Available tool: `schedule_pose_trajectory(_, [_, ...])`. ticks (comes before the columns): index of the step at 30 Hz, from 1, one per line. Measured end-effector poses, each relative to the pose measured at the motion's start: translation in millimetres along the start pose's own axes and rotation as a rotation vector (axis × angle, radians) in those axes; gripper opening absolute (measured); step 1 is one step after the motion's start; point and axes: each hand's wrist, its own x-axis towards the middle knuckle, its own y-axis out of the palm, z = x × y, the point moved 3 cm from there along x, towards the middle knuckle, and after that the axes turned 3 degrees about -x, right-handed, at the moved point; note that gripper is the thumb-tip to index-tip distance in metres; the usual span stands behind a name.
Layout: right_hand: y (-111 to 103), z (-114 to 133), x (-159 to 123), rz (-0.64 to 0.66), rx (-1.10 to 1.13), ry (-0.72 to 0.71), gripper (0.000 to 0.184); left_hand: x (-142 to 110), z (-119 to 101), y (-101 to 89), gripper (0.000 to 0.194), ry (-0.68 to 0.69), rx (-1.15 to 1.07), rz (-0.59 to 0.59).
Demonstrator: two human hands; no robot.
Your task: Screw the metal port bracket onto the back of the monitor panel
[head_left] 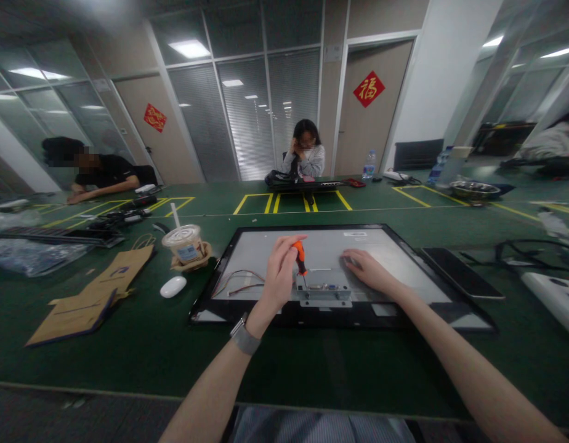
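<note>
A monitor panel [247, 252] with a black frame lies back side up on the green table. My left hand [281, 271], wearing a watch [246, 335], is closed around the handle of an orange and black screwdriver [300, 261]. The screwdriver stands nearly upright, its shaft reaching down to a metal bracket with connector ports [326, 295] at the panel's near edge. My right hand [367, 271] rests on the panel's grey back, right of the bracket, fingers spread a little and holding nothing. Thin wires [242, 284] lie on the panel to the left.
Left of the panel are a drink cup [185, 243] in a carrier, a white mouse [173, 287] and a brown paper bag [95, 292]. To the right lie a black phone-like slab [462, 272], cables and a white device [555, 301]. Other people sit across the table.
</note>
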Motion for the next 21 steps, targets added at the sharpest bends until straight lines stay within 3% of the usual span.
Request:
schedule_pose_trajectory(8, [0.8,0.5,-0.1,-0.014,-0.003,0.002,0.030,0.4,0.1,-0.2,0.015,0.034,0.039,-0.035])
schedule_pose_trajectory(13, [0.9,0.7,0.0,-0.017,0.003,-0.004,0.029,-2.8,-0.5,3.4,0.016,0.057,0.037,-0.015])
schedule_pose_trajectory(21, [3.3,-2.6,0.3,-0.023,-0.008,-0.004,0.030,-5.2,-1.4,3.7,0.013,0.082,0.084,-0.099])
